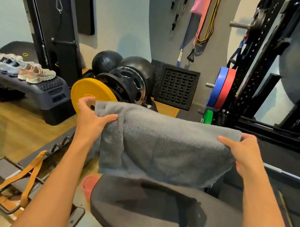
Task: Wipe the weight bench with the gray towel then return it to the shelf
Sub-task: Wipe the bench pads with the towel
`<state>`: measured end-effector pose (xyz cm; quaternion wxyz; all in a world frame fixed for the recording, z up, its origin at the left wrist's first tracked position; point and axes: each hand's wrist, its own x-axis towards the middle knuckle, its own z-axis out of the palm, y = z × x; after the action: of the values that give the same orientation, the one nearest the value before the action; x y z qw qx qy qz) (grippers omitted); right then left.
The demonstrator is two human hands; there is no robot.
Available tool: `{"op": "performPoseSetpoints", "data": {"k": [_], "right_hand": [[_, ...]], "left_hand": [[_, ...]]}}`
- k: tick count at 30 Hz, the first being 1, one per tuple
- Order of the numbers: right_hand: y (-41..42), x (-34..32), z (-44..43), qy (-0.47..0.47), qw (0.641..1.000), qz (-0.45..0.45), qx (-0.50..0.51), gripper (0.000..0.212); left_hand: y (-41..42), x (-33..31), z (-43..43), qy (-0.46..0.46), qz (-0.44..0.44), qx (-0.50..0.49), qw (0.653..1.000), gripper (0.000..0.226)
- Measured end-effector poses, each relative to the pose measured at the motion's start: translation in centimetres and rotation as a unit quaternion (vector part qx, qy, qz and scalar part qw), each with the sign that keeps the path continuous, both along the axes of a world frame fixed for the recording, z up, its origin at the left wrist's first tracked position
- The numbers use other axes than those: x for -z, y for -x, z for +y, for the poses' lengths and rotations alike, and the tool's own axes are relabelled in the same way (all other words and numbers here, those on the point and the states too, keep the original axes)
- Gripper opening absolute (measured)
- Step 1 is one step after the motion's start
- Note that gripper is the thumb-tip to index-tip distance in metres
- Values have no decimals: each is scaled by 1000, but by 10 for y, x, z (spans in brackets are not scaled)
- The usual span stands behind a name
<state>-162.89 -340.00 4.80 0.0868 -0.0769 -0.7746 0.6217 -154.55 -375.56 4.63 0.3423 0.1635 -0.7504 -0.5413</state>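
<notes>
The dark padded weight bench point(150, 210) fills the near middle below my arms. Above it I hold the gray towel point(163, 146) stretched out and folded over, its lower edge hanging just above the pad. My left hand point(94, 118) pinches the towel's left end, fingers closed around the fold; my right hand point(241, 150) grips the right end, thumb on top.

Both hands point(93, 122) point(240, 152) raised, fingers point(224, 141) clenched
</notes>
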Motion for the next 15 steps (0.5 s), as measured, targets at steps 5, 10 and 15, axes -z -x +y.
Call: {"op": "performPoseSetpoints", "data": {"k": [5,10,15], "right_hand": [[-4,2,-6,-75,994,26,-80,25],[-6,10,0,-186,948,-74,-248,48],[11,25,-12,-422,886,-14,-194,16]], "left_hand": [[-5,11,-16,96,-99,137,981,45],[2,17,-27,283,-290,251,879,50],[21,24,-31,412,-258,202,850,24]]}}
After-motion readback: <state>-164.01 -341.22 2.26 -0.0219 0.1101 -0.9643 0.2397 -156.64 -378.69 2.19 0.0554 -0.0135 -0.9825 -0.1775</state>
